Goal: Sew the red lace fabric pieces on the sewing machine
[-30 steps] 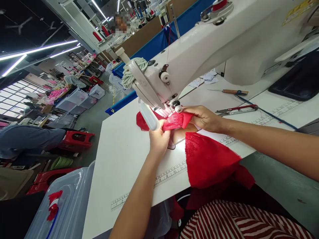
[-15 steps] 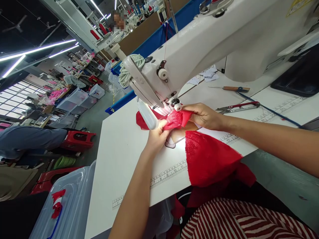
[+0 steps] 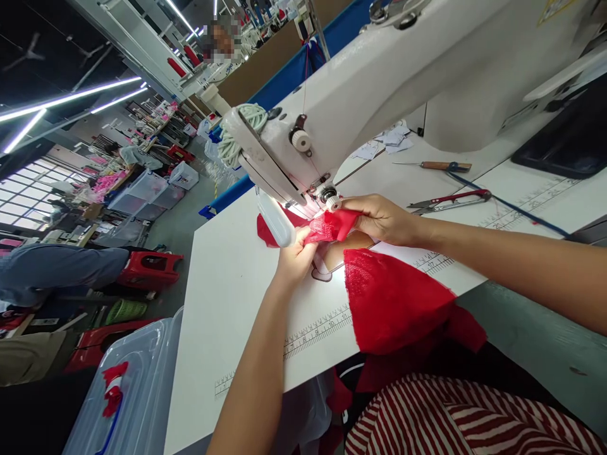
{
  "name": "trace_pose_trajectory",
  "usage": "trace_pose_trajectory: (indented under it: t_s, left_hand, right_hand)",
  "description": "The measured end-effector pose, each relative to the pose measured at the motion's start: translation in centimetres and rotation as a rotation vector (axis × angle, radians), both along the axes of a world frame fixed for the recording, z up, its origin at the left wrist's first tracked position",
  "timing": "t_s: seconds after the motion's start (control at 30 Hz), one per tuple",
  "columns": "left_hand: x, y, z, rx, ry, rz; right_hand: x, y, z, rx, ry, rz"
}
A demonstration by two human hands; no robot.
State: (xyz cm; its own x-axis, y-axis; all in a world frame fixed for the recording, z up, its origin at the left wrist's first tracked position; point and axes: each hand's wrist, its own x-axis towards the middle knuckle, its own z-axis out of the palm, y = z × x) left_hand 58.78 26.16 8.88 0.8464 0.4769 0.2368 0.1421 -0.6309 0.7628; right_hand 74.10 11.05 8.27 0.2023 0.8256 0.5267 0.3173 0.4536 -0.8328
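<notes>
Pinching red fabric under sewing machine

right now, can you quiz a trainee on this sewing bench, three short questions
1. True or false: both hands grip the red lace fabric under the head of the sewing machine.
2. Which tool lies nearest the right hand? A) thread snips B) screwdriver C) plastic bin
3. Where does the rest of the red fabric go from the table?

Key: 1. True; the left hand pinches it too. 2. A. 3. It drapes over the near edge onto the person's lap.
</notes>
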Motion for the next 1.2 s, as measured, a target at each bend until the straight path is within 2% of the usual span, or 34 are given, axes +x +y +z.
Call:
trace_pose_trajectory:
  t_s: [0.2, 0.37, 0.53, 0.67, 0.8, 0.9, 1.1, 1.2]
  left_hand:
    - [0.1, -1.0, -0.7, 0.064, -0.030, 0.072]
    - [0.0, -1.7, -1.2, 0.191, -0.062, 0.137]
    - [-0.8, -1.3, -1.5, 0.374, -0.066, 0.045]
    - [-1.6, -1.3, -1.8, 0.601, -0.058, -0.029]
    - [-1.8, -1.8, -1.8, 0.854, -0.046, -0.049]
    - [-1.7, -2.2, -1.8, 0.982, -0.048, -0.063]
    - [-1.9, -3.1, -1.8, 1.059, -0.006, -0.051]
    - [-2.3, -3.7, -1.5, 1.056, 0.051, -0.025]
  right_hand:
    - [-0.1, 0.0, -0.1, -0.002, -0.030, 0.007]
    - [0.0, 0.1, -0.3, 0.020, -0.075, -0.008]
    - [0.0, 0.0, -0.6, 0.012, -0.058, -0.008]
    - [0.4, -0.7, 0.0, -0.024, -0.121, 0.041]
    - [1.0, -1.6, 0.2, -0.109, -0.328, 0.047]
    - [1.1, -1.9, -0.6, -0.109, -0.499, 0.036]
    - [0.0, -2.1, -2.3, -0.081, -0.910, -0.203]
    - [-0.3, -2.2, -2.2, -0.104, -1.015, -0.229]
